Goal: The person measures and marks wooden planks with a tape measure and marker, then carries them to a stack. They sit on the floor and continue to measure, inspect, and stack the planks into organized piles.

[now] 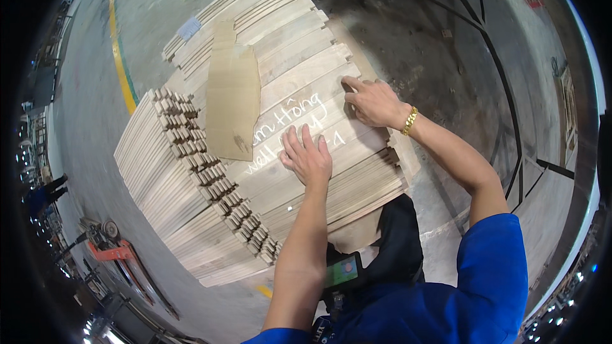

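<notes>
A stack of pale wooden boards [287, 89] with notched ends lies in front of me, and white handwriting runs across its top. My left hand [307, 156] rests on the boards over the writing, its fingers spread and holding nothing. At the right ends of the boards is my right hand [377, 103], its fingers bent and closed at the end of one board; the underside of its grip is hidden. A torn piece of brown cardboard [233, 95] lies on top of the stack, left of my hands.
More boards [172, 191] are stacked to the left, notched ends facing the first stack. A bluish pad [189, 28] sits at the far left corner. A red pallet jack [111, 250] stands lower left. Dark metal framing [488, 41] rises on the right. A yellow line [120, 57] marks the floor.
</notes>
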The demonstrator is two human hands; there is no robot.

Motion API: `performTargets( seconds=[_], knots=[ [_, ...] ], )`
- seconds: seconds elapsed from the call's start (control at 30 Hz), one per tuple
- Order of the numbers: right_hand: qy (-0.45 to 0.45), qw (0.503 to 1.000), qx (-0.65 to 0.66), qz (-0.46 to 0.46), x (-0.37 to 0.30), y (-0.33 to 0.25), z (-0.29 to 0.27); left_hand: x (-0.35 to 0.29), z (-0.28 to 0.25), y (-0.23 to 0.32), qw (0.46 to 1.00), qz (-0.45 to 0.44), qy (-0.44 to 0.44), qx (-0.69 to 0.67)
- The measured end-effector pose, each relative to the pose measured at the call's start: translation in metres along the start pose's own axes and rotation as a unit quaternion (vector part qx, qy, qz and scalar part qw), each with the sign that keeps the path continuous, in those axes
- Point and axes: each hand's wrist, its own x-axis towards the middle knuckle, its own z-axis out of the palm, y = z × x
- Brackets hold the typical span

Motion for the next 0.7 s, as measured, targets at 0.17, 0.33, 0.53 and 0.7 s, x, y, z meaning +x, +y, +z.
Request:
performTargets(
  seconds=[0.17,0.33,0.53,0.7],
  knots=[
    [-0.017,0.995,0.079,0.06,0.028,0.007,-0.008,0.003,0.002,0.0,0.998,-0.033,-0.054,0.016],
    [-0.087,0.983,0.092,0.136,0.06,0.012,-0.022,0.003,0.005,-0.001,0.999,-0.015,-0.028,0.011],
    [-0.075,0.988,0.013,0.133,0.09,0.021,-0.029,0.005,0.004,-0.001,0.999,-0.014,-0.044,0.009],
    [-0.004,0.994,0.032,0.107,0.118,0.028,-0.031,0.004,0.005,-0.004,0.998,-0.017,-0.057,0.024]
  ],
)
